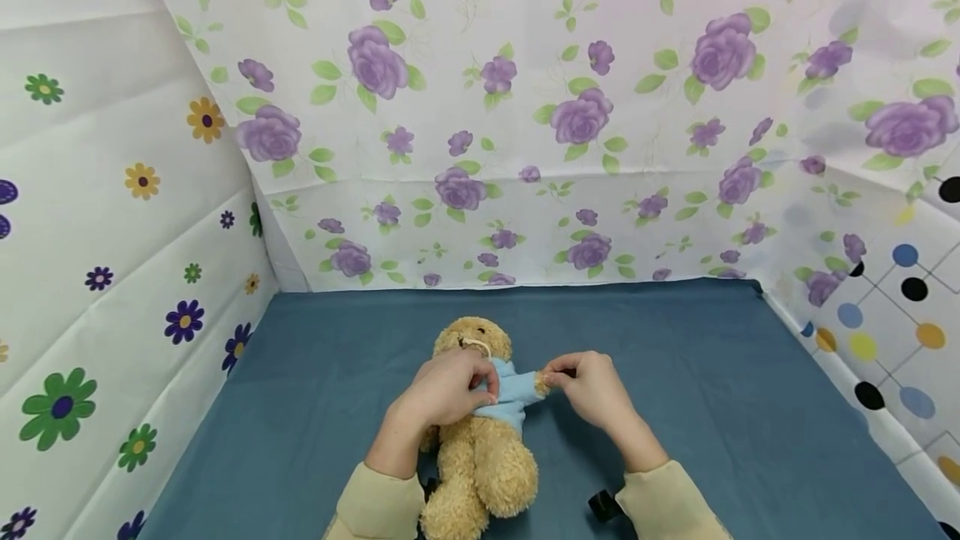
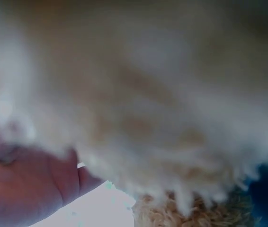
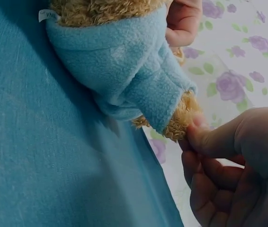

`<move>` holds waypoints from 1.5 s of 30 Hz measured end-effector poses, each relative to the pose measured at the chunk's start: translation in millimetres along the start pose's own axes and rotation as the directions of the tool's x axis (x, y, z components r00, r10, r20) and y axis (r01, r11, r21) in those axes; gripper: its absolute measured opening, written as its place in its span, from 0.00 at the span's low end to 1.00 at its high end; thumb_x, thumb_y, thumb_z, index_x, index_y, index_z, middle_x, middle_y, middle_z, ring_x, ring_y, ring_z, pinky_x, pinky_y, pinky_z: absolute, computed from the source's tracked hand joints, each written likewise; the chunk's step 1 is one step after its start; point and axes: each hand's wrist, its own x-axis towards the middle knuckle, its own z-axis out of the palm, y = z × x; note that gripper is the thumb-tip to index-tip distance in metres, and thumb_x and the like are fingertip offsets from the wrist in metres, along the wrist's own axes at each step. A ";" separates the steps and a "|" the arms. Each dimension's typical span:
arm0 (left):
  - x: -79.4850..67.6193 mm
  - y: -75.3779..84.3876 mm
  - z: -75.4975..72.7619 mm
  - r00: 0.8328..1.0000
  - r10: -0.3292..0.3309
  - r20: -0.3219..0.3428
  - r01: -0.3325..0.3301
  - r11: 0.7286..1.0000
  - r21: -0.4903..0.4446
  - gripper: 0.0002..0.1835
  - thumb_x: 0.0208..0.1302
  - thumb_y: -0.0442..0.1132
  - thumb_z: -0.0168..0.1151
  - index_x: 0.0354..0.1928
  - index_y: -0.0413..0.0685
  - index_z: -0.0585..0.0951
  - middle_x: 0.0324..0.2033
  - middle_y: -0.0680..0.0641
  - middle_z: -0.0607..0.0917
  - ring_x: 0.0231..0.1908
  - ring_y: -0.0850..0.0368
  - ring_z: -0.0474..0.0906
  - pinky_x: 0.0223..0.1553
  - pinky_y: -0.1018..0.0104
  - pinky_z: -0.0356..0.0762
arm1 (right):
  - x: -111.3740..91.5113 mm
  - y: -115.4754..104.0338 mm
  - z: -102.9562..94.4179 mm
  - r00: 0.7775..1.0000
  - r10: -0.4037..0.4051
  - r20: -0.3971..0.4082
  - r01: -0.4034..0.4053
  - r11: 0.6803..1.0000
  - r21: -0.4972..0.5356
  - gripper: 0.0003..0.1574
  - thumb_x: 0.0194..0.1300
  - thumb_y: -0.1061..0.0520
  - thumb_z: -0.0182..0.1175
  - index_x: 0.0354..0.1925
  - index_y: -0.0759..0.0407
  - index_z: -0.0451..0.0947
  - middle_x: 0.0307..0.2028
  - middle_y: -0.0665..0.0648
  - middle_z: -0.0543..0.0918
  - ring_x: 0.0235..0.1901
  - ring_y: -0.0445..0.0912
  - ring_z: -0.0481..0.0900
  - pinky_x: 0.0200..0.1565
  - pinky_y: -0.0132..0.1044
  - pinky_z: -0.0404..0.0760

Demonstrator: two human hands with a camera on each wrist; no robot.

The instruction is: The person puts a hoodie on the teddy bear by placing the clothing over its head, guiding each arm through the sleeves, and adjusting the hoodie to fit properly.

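Observation:
A tan, curly-furred teddy bear (image 1: pixel 504 469) lies on its back on the blue cloth, head away from me, in a light blue fleece top (image 1: pixel 513 394). My left hand (image 1: pixel 450 386) rests over its chest, thumb and bent fingers pinching the front of the top. Thumb and fingertips of my right hand (image 1: pixel 596 390) grip the end of the bear's paw (image 3: pixel 183 116), which pokes out of the sleeve. That arm is stretched out sideways. A pale cord (image 1: pixel 477 345) shows by the bear's muzzle. Blurred fur (image 2: pixel 172 94) fills most of the left wrist view.
The blue cloth (image 1: pixel 337 407) covers the work surface. White sheets with flowers (image 1: pixel 517 148) and dots (image 1: pixel 900 332) stand around it at the back and sides. A black strap piece (image 1: pixel 603 507) sits by my right sleeve. A white tag (image 3: pixel 48 15) sticks out at the top's hem.

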 end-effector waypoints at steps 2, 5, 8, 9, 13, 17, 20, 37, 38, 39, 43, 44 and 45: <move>-0.3 -0.1 1.0 1.000 0.000 0.007 0.000 1.000 0.002 0.11 0.72 0.41 0.74 0.31 0.67 0.85 0.23 0.56 0.73 0.22 0.62 0.65 0.27 0.63 0.63 | -0.5 1.1 1.1 0.999 0.035 0.002 -0.035 0.999 0.004 0.05 0.71 0.60 0.72 0.37 0.51 0.93 0.36 0.48 0.91 0.33 0.41 0.85 0.35 0.42 0.82; -0.5 -0.3 2.0 1.000 -0.001 0.014 0.001 1.000 0.005 0.12 0.72 0.41 0.74 0.30 0.66 0.85 0.23 0.56 0.73 0.23 0.62 0.66 0.28 0.63 0.63 | -0.8 1.9 2.1 0.998 0.055 0.005 -0.055 0.998 0.006 0.05 0.72 0.59 0.71 0.37 0.52 0.93 0.35 0.48 0.90 0.33 0.42 0.84 0.34 0.42 0.81; -0.4 -0.5 2.3 1.000 -0.004 0.017 0.004 1.000 0.009 0.12 0.72 0.41 0.74 0.30 0.67 0.84 0.24 0.57 0.73 0.24 0.62 0.66 0.28 0.63 0.64 | -0.6 1.7 2.3 0.997 0.074 0.009 -0.074 0.997 0.006 0.06 0.73 0.59 0.70 0.38 0.52 0.92 0.35 0.49 0.90 0.33 0.43 0.84 0.34 0.42 0.80; -0.1 -0.4 2.3 1.000 -0.003 0.018 0.003 1.000 0.008 0.12 0.72 0.41 0.74 0.30 0.67 0.84 0.24 0.57 0.73 0.24 0.62 0.66 0.28 0.63 0.64 | -0.4 1.6 2.2 0.997 0.081 0.009 -0.081 0.997 0.006 0.06 0.73 0.59 0.70 0.38 0.52 0.92 0.35 0.49 0.90 0.33 0.44 0.84 0.34 0.42 0.80; 0.6 0.2 1.9 1.000 -0.001 0.017 0.001 1.000 0.006 0.12 0.72 0.41 0.73 0.30 0.67 0.84 0.25 0.56 0.73 0.24 0.62 0.66 0.28 0.63 0.64 | 0.0 0.6 0.6 0.995 0.097 0.020 -0.097 0.995 0.006 0.06 0.75 0.59 0.69 0.39 0.52 0.92 0.35 0.49 0.89 0.33 0.43 0.83 0.34 0.42 0.79; 0.8 0.4 2.2 1.000 -0.015 0.011 0.015 1.000 0.000 0.11 0.72 0.41 0.73 0.31 0.66 0.85 0.25 0.56 0.74 0.25 0.61 0.67 0.29 0.62 0.64 | 0.8 0.9 -3.2 0.995 0.098 0.032 -0.099 0.995 0.023 0.09 0.79 0.58 0.63 0.44 0.55 0.91 0.35 0.52 0.88 0.32 0.44 0.82 0.32 0.42 0.79; 0.8 0.0 3.3 1.000 -0.031 -0.003 0.031 1.000 -0.003 0.11 0.72 0.42 0.74 0.31 0.66 0.85 0.27 0.56 0.74 0.26 0.60 0.67 0.30 0.61 0.65 | 1.6 1.7 -8.3 0.996 0.090 0.004 -0.090 0.996 0.018 0.12 0.83 0.57 0.59 0.50 0.58 0.89 0.36 0.56 0.87 0.30 0.45 0.82 0.31 0.43 0.78; -1.2 -0.4 -0.7 0.999 -0.052 -0.015 0.051 0.994 -0.100 0.07 0.72 0.43 0.74 0.35 0.62 0.86 0.24 0.54 0.74 0.23 0.59 0.66 0.29 0.61 0.65 | 1.6 2.2 -15.7 0.997 0.075 0.036 -0.075 0.997 -0.018 0.15 0.82 0.52 0.60 0.55 0.57 0.88 0.35 0.55 0.87 0.28 0.44 0.80 0.31 0.43 0.77; -2.0 -1.2 -2.5 0.999 -0.048 -0.014 0.045 0.991 -0.124 0.06 0.72 0.43 0.74 0.36 0.61 0.86 0.24 0.53 0.74 0.22 0.59 0.66 0.29 0.61 0.65 | 1.5 2.0 -15.5 0.997 0.074 0.035 -0.073 0.997 -0.019 0.15 0.83 0.52 0.60 0.55 0.57 0.88 0.35 0.55 0.87 0.28 0.44 0.80 0.31 0.43 0.77; -2.8 -2.3 -4.4 0.999 -0.041 -0.014 0.038 0.988 -0.147 0.05 0.73 0.43 0.73 0.37 0.60 0.86 0.23 0.52 0.74 0.21 0.59 0.65 0.28 0.61 0.65 | 1.5 1.7 -15.4 0.997 0.071 0.034 -0.071 0.997 -0.018 0.15 0.83 0.52 0.60 0.55 0.57 0.88 0.35 0.55 0.88 0.28 0.44 0.80 0.31 0.43 0.77; -5.7 -9.4 -10.5 1.000 0.003 -0.013 -0.006 0.973 -0.230 0.03 0.76 0.45 0.69 0.43 0.56 0.85 0.24 0.51 0.76 0.21 0.59 0.66 0.30 0.61 0.69 | 0.2 -1.2 -16.2 0.998 0.058 0.011 -0.058 0.998 -0.020 0.15 0.83 0.51 0.60 0.55 0.57 0.88 0.36 0.55 0.88 0.30 0.42 0.81 0.32 0.43 0.79; -6.3 -11.7 -11.3 1.000 0.017 -0.013 -0.019 0.969 -0.245 0.04 0.77 0.45 0.68 0.45 0.55 0.85 0.25 0.52 0.77 0.22 0.59 0.68 0.30 0.61 0.70 | -0.2 -2.4 -16.7 0.999 0.053 0.004 -0.053 0.998 -0.021 0.15 0.82 0.51 0.60 0.55 0.57 0.88 0.36 0.54 0.88 0.30 0.42 0.81 0.32 0.43 0.79; -6.8 -14.0 -12.0 1.000 0.027 -0.016 -0.030 0.965 -0.260 0.05 0.78 0.46 0.67 0.47 0.54 0.85 0.27 0.52 0.78 0.24 0.58 0.70 0.32 0.60 0.72 | -0.8 -3.7 -17.3 0.999 0.048 -0.004 -0.048 0.999 -0.023 0.15 0.82 0.51 0.61 0.55 0.57 0.88 0.37 0.53 0.88 0.31 0.41 0.81 0.33 0.42 0.80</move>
